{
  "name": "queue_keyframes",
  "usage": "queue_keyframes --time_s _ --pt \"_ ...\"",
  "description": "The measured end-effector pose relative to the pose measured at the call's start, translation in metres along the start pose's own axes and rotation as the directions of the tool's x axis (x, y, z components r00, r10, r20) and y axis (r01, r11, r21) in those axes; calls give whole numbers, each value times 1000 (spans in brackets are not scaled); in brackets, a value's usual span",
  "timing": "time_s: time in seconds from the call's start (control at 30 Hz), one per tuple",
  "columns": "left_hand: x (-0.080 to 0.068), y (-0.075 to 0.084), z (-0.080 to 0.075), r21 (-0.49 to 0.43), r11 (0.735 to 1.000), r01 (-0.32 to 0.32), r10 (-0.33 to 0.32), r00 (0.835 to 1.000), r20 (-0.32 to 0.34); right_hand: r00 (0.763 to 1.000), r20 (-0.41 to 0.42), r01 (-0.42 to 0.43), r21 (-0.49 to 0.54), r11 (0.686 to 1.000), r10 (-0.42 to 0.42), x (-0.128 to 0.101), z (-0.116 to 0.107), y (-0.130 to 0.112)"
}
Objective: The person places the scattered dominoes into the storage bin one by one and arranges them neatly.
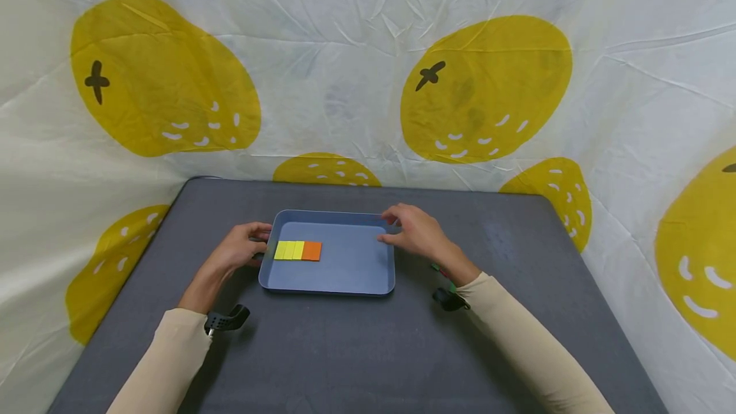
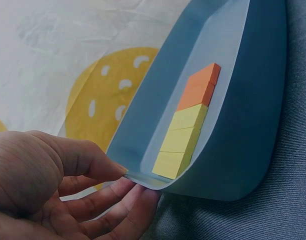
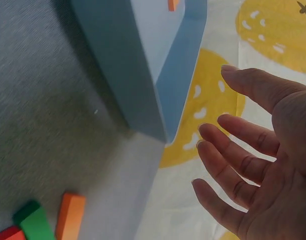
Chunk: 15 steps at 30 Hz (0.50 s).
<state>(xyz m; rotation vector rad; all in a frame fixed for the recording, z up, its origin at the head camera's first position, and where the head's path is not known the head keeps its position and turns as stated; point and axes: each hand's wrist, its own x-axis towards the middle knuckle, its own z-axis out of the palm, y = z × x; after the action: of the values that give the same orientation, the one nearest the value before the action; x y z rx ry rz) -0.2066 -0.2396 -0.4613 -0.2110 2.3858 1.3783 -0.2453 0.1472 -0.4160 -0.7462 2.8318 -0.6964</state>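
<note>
Left wrist view: the left hand (image 2: 50,175) is pinching a shallow blue rectangular tray (image 2: 225,170); the right hand (image 3: 283,170), fingers loosely spread, is hovering nearby, gripping nothing.

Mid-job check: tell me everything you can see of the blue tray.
The blue tray is a shallow, smooth rectangle with rounded corners, raised walls and a thin rim; it looks like plastic. It sits open side up and roughly level at the dark grey table. The left hand pinches its left end, thumb at the rim, fingers outside. The right hand is near the right end, apparently not touching. Yellow blocks and orange blocks lie in a row inside, toward the left.
</note>
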Motion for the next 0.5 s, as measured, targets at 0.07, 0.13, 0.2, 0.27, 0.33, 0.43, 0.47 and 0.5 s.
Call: queue_keyframes --time_s 0.07,0.13,0.2,0.27,0.33,0.43,0.47,0.5 --pt "0 0 0 0 1000 -1 1 1000 0 1000 0 -19 12 1000 19 -3 -1 5" --pt "0 0 0 2 1000 -2 2 1000 0 999 -4 -32 25 999 32 -5 -1 11" --pt "0 0 0 4 1000 -2 2 1000 -1 999 -9 -45 26 999 45 -7 -1 15" --pt "0 0 0 3 1000 0 0 1000 0 998 -13 -59 24 998 59 -9 -2 20" --pt "0 0 0 2 1000 3 -3 1000 0 997 -16 -74 24 997 74 -11 -2 24" --pt "0 0 0 1 1000 9 -9 1000 2 995 -16 -101 37 994 101 -14 -2 32" --pt "0 0 0 2 1000 10 -10 1000 2 994 -16 -109 40 993 110 -16 -2 34" --pt "0 0 0 3 1000 12 -12 1000 2 993 -17 -116 42 992 117 -17 -2 37"
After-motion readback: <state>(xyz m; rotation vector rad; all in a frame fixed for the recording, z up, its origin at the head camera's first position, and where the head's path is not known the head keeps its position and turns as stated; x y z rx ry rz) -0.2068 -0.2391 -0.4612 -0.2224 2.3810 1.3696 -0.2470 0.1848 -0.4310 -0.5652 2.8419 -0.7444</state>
